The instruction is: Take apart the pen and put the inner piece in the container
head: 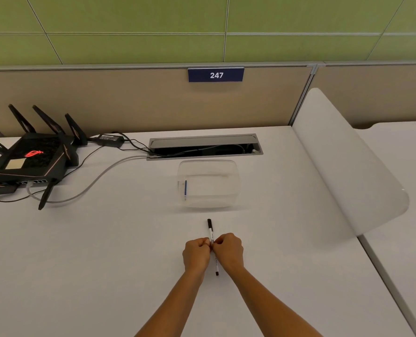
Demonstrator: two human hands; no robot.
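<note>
A slim white pen with a black cap at its far end and a black tip at its near end lies lengthwise in front of me. My left hand and my right hand meet at its middle, both pinching the barrel with closed fingers. The middle of the pen is hidden by my fingers. Beyond the pen stands a clear plastic container, and a thin blue-and-white piece leans upright inside against its left wall.
A black router with antennas and cables sits at the far left. An open cable slot is set into the white desk behind the container. A white curved divider rises on the right.
</note>
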